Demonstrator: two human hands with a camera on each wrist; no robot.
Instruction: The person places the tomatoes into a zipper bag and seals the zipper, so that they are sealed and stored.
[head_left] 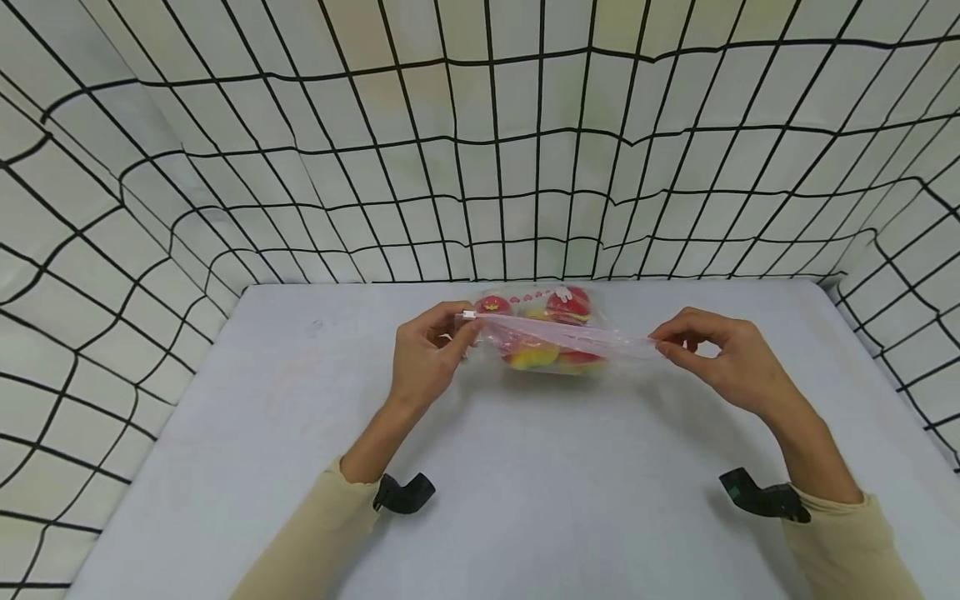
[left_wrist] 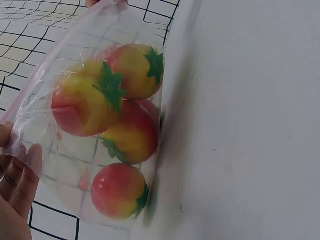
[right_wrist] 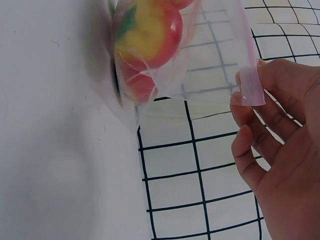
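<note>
A clear zip bag (head_left: pixel 592 337) with a pink top strip is stretched between my two hands. Inside it lie several red and yellow tomatoes (left_wrist: pixel 87 102) with green leafy tops, resting low in the bag. My left hand (head_left: pixel 429 354) pinches the left end of the strip, where a small white slider (head_left: pixel 469 315) sits. With thumb and fingertip, my right hand (head_left: pixel 716 354) pinches the strip's far right corner. In the right wrist view, the pink strip (right_wrist: pixel 254 85) runs up from that pinch, and a tomato (right_wrist: pixel 150 35) shows through the film.
The bag's lower side meets the white table (head_left: pixel 525 483). Black grid netting (head_left: pixel 536 167) over pale walls rises behind the table and along both sides. A black wrist camera (head_left: pixel 405 493) sits at the left cuff and another black camera (head_left: pixel 761 497) at the right.
</note>
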